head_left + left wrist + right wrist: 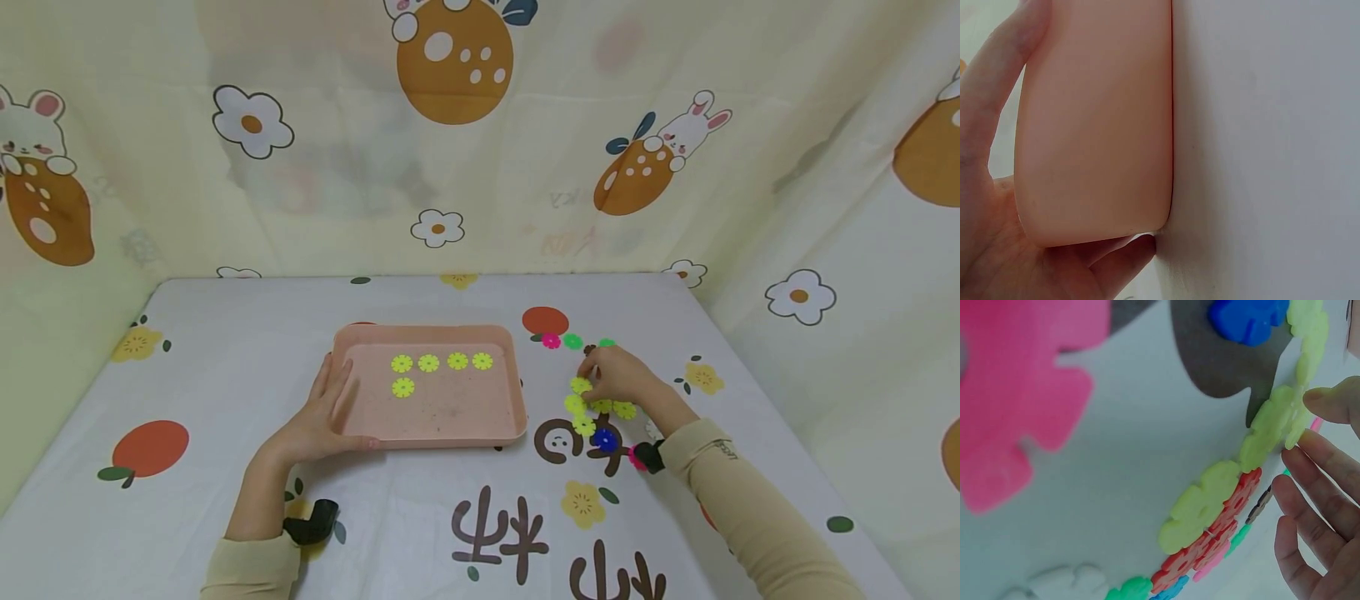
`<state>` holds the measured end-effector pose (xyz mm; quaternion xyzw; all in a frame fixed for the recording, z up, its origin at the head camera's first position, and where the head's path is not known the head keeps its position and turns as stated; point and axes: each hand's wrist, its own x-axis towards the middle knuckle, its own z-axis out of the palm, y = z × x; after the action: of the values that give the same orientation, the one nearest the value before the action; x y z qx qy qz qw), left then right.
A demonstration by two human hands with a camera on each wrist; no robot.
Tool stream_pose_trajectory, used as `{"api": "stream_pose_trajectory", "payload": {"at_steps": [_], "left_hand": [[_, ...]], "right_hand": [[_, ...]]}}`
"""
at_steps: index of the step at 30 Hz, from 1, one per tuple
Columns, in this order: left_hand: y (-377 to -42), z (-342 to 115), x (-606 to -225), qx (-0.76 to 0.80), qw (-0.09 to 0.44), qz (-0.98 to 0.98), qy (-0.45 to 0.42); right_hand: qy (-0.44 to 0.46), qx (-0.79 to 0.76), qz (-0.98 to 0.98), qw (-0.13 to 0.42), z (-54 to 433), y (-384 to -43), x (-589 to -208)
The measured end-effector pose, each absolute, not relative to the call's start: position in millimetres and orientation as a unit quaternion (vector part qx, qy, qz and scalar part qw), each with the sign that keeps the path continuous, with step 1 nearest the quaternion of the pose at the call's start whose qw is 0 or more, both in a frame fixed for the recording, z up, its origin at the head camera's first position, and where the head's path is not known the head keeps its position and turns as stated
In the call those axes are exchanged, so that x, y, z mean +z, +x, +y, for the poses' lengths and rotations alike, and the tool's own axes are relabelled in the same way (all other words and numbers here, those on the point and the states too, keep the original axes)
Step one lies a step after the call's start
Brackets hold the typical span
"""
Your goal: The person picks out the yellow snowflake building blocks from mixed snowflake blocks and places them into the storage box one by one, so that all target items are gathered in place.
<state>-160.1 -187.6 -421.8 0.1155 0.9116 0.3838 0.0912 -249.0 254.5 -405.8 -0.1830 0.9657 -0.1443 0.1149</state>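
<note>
A shallow pink tray (pixel 450 417) lies on the table with several yellow notched flower discs (pixel 428 363) in it, four in a row and one below. My left hand (pixel 318 417) holds the tray's near left corner, thumb along the front side, fingers at the left end; the left wrist view shows the tray wall (pixel 1097 125) between them. To the right of the tray, my right hand (pixel 622 375) pinches a yellow disc (pixel 1299 422) between thumb and index finger. More yellow discs (pixel 583 425) lie around and under that hand.
Beside the right hand lie a blue disc (pixel 605 440), a pink disc (pixel 551 341) and green discs (pixel 573 342). Red discs (pixel 1191 559) show in the right wrist view, with a whitish disc (pixel 1069 581). A printed cloth covers the table; a curtain (pixel 337 192) hangs behind.
</note>
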Motion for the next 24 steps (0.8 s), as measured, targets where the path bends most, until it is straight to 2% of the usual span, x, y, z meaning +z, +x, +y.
{"api": "stream_pose_trajectory", "payload": {"at_steps": [10,24], "left_hand": [[-161,-187,-422,0.382,0.089,0.913,0.116],[-161,-188,-424,0.383,0.089,0.912,0.115]], "right_hand": [[-0.186,-0.148,0.964,0.121,252,-246,-399],[-0.207,-0.153,0.963,0.081,235,-246,-390]]}}
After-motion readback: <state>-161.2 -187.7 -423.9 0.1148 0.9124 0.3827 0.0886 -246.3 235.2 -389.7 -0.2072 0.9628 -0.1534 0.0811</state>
